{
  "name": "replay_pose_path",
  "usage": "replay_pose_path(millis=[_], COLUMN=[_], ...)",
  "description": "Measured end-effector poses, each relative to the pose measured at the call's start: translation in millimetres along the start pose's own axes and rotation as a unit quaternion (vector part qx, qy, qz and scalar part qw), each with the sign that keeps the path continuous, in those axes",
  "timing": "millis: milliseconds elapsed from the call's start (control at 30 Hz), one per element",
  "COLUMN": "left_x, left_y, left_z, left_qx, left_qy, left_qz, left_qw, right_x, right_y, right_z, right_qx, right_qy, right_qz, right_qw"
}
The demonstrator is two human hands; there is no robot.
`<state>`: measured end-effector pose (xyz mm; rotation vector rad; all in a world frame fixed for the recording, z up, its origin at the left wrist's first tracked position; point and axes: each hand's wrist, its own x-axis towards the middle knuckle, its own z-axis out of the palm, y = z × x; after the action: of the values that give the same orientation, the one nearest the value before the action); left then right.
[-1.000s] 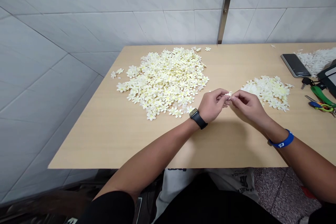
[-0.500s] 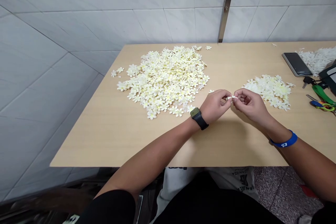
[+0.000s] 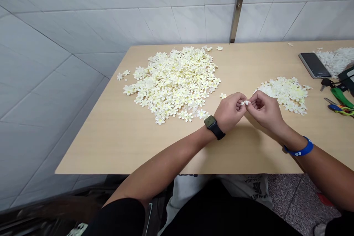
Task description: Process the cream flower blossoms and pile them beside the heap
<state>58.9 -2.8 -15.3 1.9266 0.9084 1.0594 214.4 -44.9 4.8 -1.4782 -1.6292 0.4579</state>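
Note:
My left hand and my right hand meet above the wooden table, fingertips pinched together on one small white flower piece. A black watch sits on my left wrist, a blue band on my right. A big heap of white and pale yellow fabric flowers lies to the left of my hands. A smaller heap of flowers lies just right of my right hand.
A phone lies at the far right, beside a mound of white bits. Keys with a green strap and scissors sit near the right edge. A tiled wall rises behind the table, and the table's left edge drops off.
Both hands have stayed pinched on the small flower piece and shifted slightly right. The view has tilted a little.

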Motion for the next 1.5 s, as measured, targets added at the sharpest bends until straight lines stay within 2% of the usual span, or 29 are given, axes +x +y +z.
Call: replay_pose_path(millis=[67, 133, 233, 300, 367, 600, 833, 1033, 1133, 1267, 1400, 1500], left_x=[0.7, 2.9, 8.2, 11.2, 12.7, 8.6, 6.0, 3.4, 3.4, 6.1, 8.7, 9.7], left_y=[-2.2, -6.9, -14.1, -16.8, -17.2, -10.6, -6.2, -7.4, -10.1, -14.0, -16.1, -16.5], left_z=[0.1, -1.1, -3.7, -4.9, -5.6, -5.9, -3.4, -2.9, -1.2, -0.8, -4.9, -8.2], left_qx=[-0.043, -0.129, -0.292, -0.345, -0.371, -0.392, -0.283, -0.182, -0.218, -0.298, -0.284, -0.308], left_qy=[-0.002, -0.020, -0.075, -0.078, -0.068, -0.060, -0.045, 0.002, 0.012, -0.023, -0.043, -0.079], left_qz=[-0.029, -0.078, -0.176, -0.211, -0.220, -0.209, -0.164, -0.105, -0.099, -0.128, -0.095, -0.101], left_qw=[0.999, 0.988, 0.937, 0.911, 0.900, 0.894, 0.944, 0.978, 0.971, 0.946, 0.953, 0.943], right_x=[-0.6, 0.6, 5.5, 9.1, 11.2, 7.9, 4.6, 1.7, 2.2, 4.0, 6.0, 7.8], right_y=[1.2, 3.1, 7.2, 9.7, 10.8, 5.9, 5.4, 1.5, -0.4, -0.9, 4.3, 9.3], right_z=[-0.4, -0.8, -1.0, -0.7, 0.1, 4.6, 5.7, 4.2, 2.7, 0.3, -0.2, -0.2], right_qx=[0.010, 0.058, 0.193, 0.272, 0.310, 0.226, 0.163, 0.134, 0.144, 0.185, 0.243, 0.289], right_qy=[-0.010, -0.026, -0.066, -0.088, -0.081, 0.013, 0.044, -0.014, -0.020, -0.027, -0.068, -0.097], right_qz=[-0.010, 0.005, 0.079, 0.124, 0.141, 0.077, 0.052, 0.044, 0.051, 0.073, 0.099, 0.114], right_qw=[1.000, 0.998, 0.976, 0.950, 0.937, 0.971, 0.984, 0.990, 0.988, 0.980, 0.962, 0.946])
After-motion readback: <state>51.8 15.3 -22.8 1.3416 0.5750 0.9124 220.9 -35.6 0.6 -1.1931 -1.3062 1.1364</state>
